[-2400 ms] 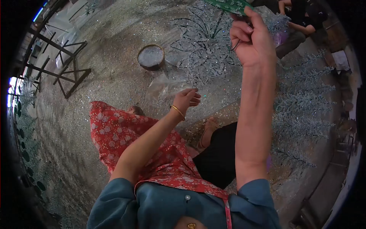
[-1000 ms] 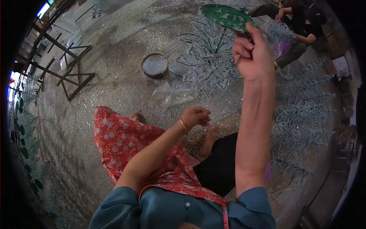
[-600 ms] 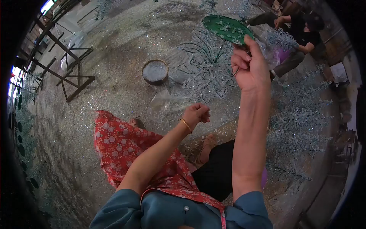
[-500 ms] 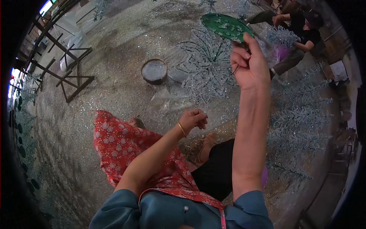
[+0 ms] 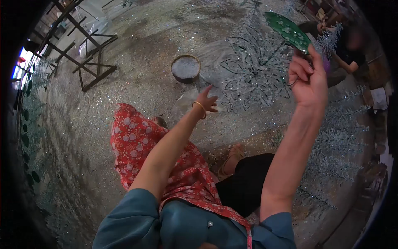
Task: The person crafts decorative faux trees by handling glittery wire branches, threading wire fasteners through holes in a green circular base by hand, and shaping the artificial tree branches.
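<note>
A thin green round disc point(image 5: 290, 32), spotted with whitish flakes, is pinched at its lower edge by my right hand point(image 5: 309, 72). A thin dark loop, perhaps wire, shows by my curled fingers. My left hand point(image 5: 207, 102), with a gold bangle at the wrist, is open over the floor, its fingers apart. It is just below a round basket point(image 5: 185, 79) filled with white glittery flakes point(image 5: 185, 67). To the right of that basket, frosted star-like branches point(image 5: 255, 79) with dark green edges lie spread on the ground.
Dark metal frames point(image 5: 96, 75) stand at the upper left. Another person point(image 5: 352, 52) sits at the upper right by a frosted branch point(image 5: 329, 39). Frosted branches point(image 5: 340, 133) line the right side. Glitter covers the floor point(image 5: 83, 137), and clear plastic sheet point(image 5: 211, 54) lies by the basket.
My left hand has moved up toward the basket and its fingers have spread. My right hand still holds the green disc, now farther right. The view has shifted.
</note>
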The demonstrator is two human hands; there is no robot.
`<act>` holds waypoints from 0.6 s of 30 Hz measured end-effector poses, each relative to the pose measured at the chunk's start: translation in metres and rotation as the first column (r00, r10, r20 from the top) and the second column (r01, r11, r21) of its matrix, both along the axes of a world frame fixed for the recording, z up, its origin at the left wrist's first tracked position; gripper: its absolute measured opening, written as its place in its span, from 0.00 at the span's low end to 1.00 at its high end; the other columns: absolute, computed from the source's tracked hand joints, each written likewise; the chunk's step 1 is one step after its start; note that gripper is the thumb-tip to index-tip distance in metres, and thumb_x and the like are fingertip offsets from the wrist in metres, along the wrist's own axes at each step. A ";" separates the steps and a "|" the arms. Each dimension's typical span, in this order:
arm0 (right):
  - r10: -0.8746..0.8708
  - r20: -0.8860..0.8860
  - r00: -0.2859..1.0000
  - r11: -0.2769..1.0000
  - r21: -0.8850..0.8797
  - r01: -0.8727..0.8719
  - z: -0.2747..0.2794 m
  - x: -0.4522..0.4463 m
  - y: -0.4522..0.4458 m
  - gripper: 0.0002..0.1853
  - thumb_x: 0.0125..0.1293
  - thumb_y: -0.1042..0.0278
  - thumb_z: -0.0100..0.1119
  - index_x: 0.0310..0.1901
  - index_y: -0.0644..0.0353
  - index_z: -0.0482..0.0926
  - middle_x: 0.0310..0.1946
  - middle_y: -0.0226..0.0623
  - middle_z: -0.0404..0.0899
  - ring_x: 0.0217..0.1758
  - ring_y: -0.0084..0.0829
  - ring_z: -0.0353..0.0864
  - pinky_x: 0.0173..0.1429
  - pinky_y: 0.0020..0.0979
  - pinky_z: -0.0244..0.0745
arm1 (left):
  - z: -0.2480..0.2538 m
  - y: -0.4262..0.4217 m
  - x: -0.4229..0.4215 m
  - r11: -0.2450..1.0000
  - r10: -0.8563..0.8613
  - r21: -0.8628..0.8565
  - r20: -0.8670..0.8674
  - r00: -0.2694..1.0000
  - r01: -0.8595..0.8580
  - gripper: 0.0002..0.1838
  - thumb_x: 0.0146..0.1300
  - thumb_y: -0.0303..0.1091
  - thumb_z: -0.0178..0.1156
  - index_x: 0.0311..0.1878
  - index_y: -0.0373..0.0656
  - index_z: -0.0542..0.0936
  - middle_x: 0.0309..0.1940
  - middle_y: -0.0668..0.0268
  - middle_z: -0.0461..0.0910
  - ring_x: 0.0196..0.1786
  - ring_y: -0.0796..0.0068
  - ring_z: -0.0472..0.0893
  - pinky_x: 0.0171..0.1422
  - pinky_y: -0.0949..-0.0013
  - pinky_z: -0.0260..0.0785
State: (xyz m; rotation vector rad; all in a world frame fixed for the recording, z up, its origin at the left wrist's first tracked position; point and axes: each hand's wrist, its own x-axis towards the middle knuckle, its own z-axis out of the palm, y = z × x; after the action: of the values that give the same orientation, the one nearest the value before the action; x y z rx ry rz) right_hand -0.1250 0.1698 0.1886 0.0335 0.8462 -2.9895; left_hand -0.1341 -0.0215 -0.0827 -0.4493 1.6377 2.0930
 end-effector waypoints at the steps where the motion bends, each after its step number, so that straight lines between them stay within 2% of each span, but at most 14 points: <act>1: -0.022 0.003 1.000 0.999 0.028 0.022 0.003 0.001 -0.001 0.07 0.56 0.74 0.53 0.35 0.64 0.68 0.30 0.34 0.70 0.15 0.13 0.56 0.16 0.15 0.48 | -0.002 0.002 -0.008 1.000 0.013 -0.002 0.004 1.000 -0.013 0.25 0.52 0.27 0.55 0.56 0.48 0.65 0.37 0.56 0.73 0.32 0.63 0.78 0.31 0.60 0.74; 3: -0.043 -0.006 0.999 0.997 0.065 0.043 0.005 0.002 -0.001 0.08 0.56 0.74 0.53 0.36 0.66 0.67 0.31 0.36 0.69 0.15 0.13 0.56 0.16 0.15 0.48 | -0.005 0.011 -0.015 0.996 -0.087 -0.033 -0.185 0.979 0.082 0.27 0.49 0.24 0.56 0.56 0.46 0.65 0.36 0.58 0.72 0.27 0.68 0.77 0.24 0.65 0.73; 4: -0.038 -0.003 0.999 0.997 0.067 0.038 0.004 0.001 -0.001 0.08 0.56 0.74 0.53 0.36 0.66 0.67 0.31 0.36 0.69 0.15 0.13 0.56 0.16 0.15 0.48 | 0.001 0.017 -0.013 0.987 -0.114 -0.136 -0.241 0.964 0.083 0.25 0.49 0.26 0.57 0.53 0.45 0.68 0.32 0.60 0.74 0.22 0.74 0.76 0.21 0.70 0.71; 5: -0.035 -0.002 0.999 0.998 0.054 0.035 0.003 0.001 -0.002 0.08 0.56 0.74 0.53 0.36 0.66 0.67 0.31 0.36 0.69 0.15 0.13 0.55 0.16 0.14 0.47 | -0.004 0.020 -0.015 0.988 -0.112 -0.135 -0.237 0.965 0.081 0.25 0.49 0.26 0.57 0.53 0.45 0.68 0.32 0.60 0.74 0.22 0.74 0.76 0.21 0.70 0.71; 7: -0.035 0.001 0.999 0.998 0.046 0.035 0.003 0.001 -0.003 0.08 0.56 0.74 0.53 0.36 0.66 0.67 0.31 0.36 0.69 0.15 0.13 0.55 0.16 0.14 0.47 | -0.018 0.026 -0.022 0.941 -0.178 -0.326 -0.259 0.949 0.087 0.17 0.49 0.26 0.57 0.45 0.43 0.74 0.23 0.64 0.75 0.21 0.77 0.75 0.19 0.72 0.68; 8: -0.032 -0.001 0.999 0.998 0.049 0.032 0.004 0.001 -0.004 0.08 0.56 0.74 0.53 0.36 0.66 0.67 0.31 0.36 0.69 0.15 0.13 0.55 0.16 0.14 0.47 | -0.026 0.028 -0.022 0.942 -0.180 -0.322 -0.259 0.949 0.091 0.17 0.49 0.26 0.57 0.45 0.43 0.74 0.23 0.64 0.75 0.21 0.77 0.75 0.19 0.72 0.68; 10: -0.036 0.003 0.999 0.998 0.051 0.036 0.002 0.000 -0.003 0.08 0.56 0.75 0.53 0.36 0.66 0.67 0.31 0.36 0.69 0.15 0.13 0.55 0.16 0.14 0.47 | -0.029 0.024 -0.018 0.853 -0.279 -0.521 -0.475 0.835 -0.011 0.07 0.50 0.28 0.56 0.34 0.40 0.77 0.16 0.66 0.74 0.18 0.78 0.74 0.18 0.73 0.65; 11: -0.023 -0.001 1.000 0.999 0.031 0.023 0.000 -0.002 -0.001 0.08 0.56 0.75 0.54 0.36 0.66 0.68 0.31 0.36 0.70 0.14 0.12 0.55 0.16 0.14 0.47 | -0.031 0.021 -0.015 0.853 -0.284 -0.522 -0.472 0.835 -0.005 0.07 0.50 0.28 0.56 0.34 0.40 0.77 0.16 0.66 0.74 0.18 0.78 0.74 0.18 0.73 0.65; 13: -0.014 -0.003 1.000 1.000 0.012 0.014 -0.001 -0.001 0.000 0.08 0.55 0.75 0.54 0.36 0.66 0.68 0.31 0.36 0.70 0.14 0.12 0.55 0.16 0.14 0.47 | -0.027 0.015 -0.008 0.927 -0.120 -0.371 -0.446 0.887 -0.061 0.06 0.52 0.30 0.55 0.28 0.37 0.76 0.17 0.66 0.74 0.16 0.77 0.73 0.17 0.73 0.64; 14: -0.031 -0.003 1.000 0.999 0.025 0.031 -0.001 -0.001 -0.001 0.08 0.55 0.76 0.54 0.36 0.66 0.68 0.31 0.36 0.70 0.14 0.12 0.55 0.16 0.14 0.47 | -0.026 0.012 -0.007 0.927 -0.122 -0.371 -0.446 0.887 -0.059 0.06 0.52 0.30 0.55 0.28 0.37 0.76 0.17 0.66 0.74 0.16 0.77 0.73 0.17 0.73 0.64; 16: -0.050 -0.003 0.999 0.998 0.039 0.050 0.001 -0.001 -0.004 0.08 0.55 0.76 0.54 0.36 0.66 0.68 0.31 0.36 0.70 0.14 0.12 0.55 0.16 0.14 0.47 | -0.025 0.005 -0.006 0.952 -0.173 -0.291 -0.251 0.953 0.096 0.07 0.55 0.31 0.54 0.31 0.36 0.74 0.19 0.66 0.74 0.17 0.78 0.73 0.18 0.74 0.64; 18: -0.031 0.005 0.999 0.999 0.044 0.031 0.002 0.000 -0.004 0.07 0.55 0.76 0.54 0.35 0.65 0.68 0.30 0.35 0.69 0.15 0.13 0.55 0.16 0.14 0.47 | -0.021 0.004 -0.004 0.970 -0.125 -0.234 -0.227 0.966 0.071 0.07 0.55 0.31 0.53 0.31 0.36 0.73 0.19 0.65 0.74 0.17 0.77 0.73 0.17 0.74 0.64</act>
State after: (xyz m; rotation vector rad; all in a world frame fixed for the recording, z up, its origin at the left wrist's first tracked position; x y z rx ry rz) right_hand -0.1254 0.1657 0.1904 0.0570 0.9191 -2.9980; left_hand -0.1386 -0.0173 -0.1041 -0.1828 2.0042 1.9590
